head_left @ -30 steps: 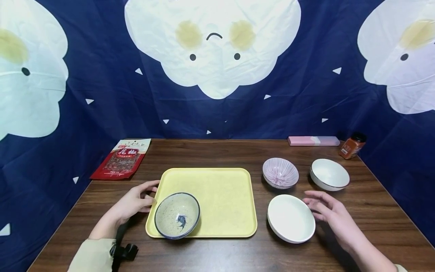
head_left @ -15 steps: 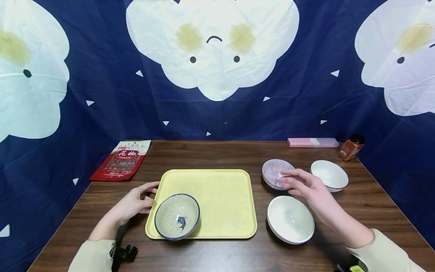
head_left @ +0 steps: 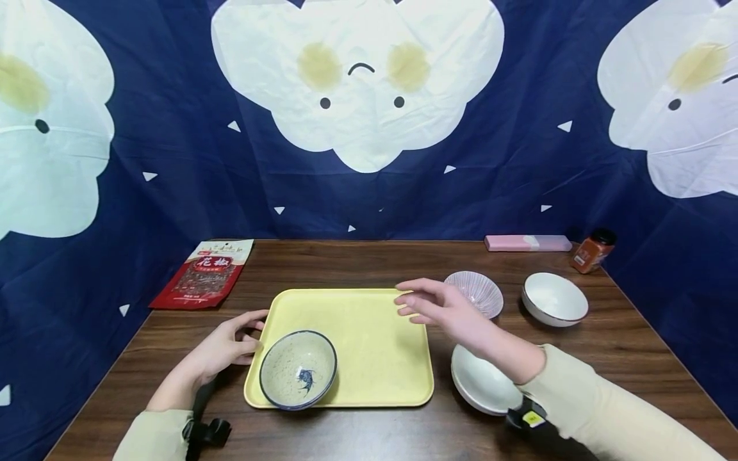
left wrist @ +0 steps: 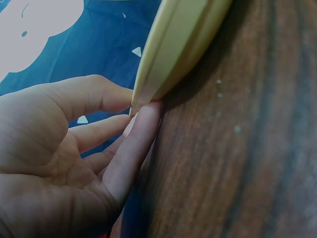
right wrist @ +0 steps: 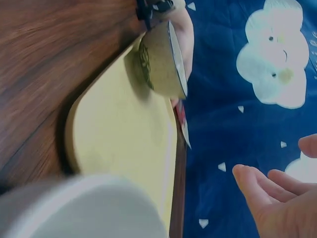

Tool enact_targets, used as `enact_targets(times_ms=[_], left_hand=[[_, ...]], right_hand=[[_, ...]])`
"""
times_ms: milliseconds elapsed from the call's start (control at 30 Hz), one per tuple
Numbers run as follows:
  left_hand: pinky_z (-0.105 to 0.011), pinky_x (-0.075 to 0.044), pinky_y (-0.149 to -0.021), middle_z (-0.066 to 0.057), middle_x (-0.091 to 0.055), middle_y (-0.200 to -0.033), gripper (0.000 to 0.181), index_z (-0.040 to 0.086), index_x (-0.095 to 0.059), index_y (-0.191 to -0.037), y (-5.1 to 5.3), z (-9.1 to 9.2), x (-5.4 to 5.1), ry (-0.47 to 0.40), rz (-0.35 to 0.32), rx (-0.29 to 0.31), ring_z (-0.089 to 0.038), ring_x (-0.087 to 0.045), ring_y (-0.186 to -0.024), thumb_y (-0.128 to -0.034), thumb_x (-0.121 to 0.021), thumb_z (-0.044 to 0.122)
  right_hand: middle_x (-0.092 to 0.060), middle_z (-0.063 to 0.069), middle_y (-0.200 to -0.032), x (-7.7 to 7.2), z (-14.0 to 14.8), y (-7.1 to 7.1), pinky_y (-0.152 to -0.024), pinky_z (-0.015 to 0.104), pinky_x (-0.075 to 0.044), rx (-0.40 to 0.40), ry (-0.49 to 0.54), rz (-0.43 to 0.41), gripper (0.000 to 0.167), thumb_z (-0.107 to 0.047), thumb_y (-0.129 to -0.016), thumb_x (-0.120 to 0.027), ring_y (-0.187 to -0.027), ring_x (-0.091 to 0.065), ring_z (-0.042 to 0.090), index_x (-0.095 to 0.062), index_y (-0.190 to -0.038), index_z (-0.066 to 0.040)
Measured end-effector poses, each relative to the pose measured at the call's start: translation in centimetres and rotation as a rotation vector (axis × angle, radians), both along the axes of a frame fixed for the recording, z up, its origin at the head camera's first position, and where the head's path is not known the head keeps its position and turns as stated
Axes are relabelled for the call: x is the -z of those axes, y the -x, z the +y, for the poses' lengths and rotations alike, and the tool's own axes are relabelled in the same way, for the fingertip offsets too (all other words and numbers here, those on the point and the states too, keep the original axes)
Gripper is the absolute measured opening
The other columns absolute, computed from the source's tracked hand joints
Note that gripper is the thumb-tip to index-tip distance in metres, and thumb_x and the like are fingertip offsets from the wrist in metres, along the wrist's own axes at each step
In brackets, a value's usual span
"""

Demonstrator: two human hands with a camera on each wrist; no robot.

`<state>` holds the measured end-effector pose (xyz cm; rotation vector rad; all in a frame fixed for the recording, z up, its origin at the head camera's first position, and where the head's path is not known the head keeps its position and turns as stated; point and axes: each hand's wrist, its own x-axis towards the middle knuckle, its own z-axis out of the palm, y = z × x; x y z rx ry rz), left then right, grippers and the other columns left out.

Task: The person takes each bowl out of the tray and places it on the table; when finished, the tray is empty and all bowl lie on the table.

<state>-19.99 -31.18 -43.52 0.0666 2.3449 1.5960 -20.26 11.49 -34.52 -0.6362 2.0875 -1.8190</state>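
Observation:
My left hand [head_left: 225, 349] rests at the left edge of a yellow tray [head_left: 363, 333]. Its thumb and fingertips touch the tray's outer side, as the left wrist view shows up close. On the tray's front left stands a speckled bowl [head_left: 296, 368] with a blue rim and a blue fish inside. My right hand [head_left: 446, 310] hovers at the tray's right edge, fingers loosely spread, holding nothing. Behind it a purple-striped bowl [head_left: 481, 294] is partly hidden. A white bowl [head_left: 481, 384] lies partly under my right forearm.
A white bowl with a dark rim [head_left: 555, 299] stands farther right. Along the back are a pink case [head_left: 527, 243] and an orange spice jar [head_left: 592, 251] with a black lid. A red spice packet [head_left: 204, 275] lies at the back left of the wooden table [head_left: 346, 262].
My right hand has moved left from beside the front white bowl, past the striped bowl, to the tray's right edge. My left hand and the bowls have stayed put.

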Motion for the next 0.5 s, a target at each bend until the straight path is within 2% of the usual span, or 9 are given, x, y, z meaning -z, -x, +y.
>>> enact_targets(times_ms=[133,300,500], left_hand=[[-0.043,-0.061,-0.075,-0.028,-0.046,-0.133,0.072,-0.005,-0.034,-0.154,0.0,0.0,0.0,-0.001,-0.001,0.000,-0.027,-0.058,-0.089,-0.0872,-0.062,-0.005],[-0.043,-0.061,-0.076,-0.028,-0.045,-0.133,0.072,-0.004,-0.034,-0.154,0.0,0.0,-0.1,-0.003,-0.005,0.002,-0.027,-0.057,-0.089,-0.0875,-0.062,-0.005],[-0.043,-0.060,-0.076,-0.027,-0.045,-0.134,0.072,-0.005,-0.033,-0.154,0.0,0.0,-0.1,0.001,-0.012,-0.002,-0.026,-0.057,-0.091,-0.0880,-0.062,-0.004]], right_hand=[[-0.067,0.021,-0.123,0.1,-2.4,0.2,-0.095,0.045,-0.054,-0.054,-0.029,0.020,0.040,-0.012,-0.103,-0.058,-0.114,-0.064,0.039,-0.055,-0.137,0.008],[-0.067,0.020,-0.124,0.5,-4.9,0.4,-0.092,0.042,-0.055,-0.115,-0.072,0.047,0.041,-0.014,-0.103,-0.057,-0.114,-0.063,0.038,-0.056,-0.138,0.007],[-0.066,0.018,-0.124,1.8,-7.6,0.5,-0.093,0.044,-0.055,-0.141,-0.122,-0.008,0.042,-0.016,-0.102,-0.060,-0.109,-0.066,0.028,-0.057,-0.138,0.004]])
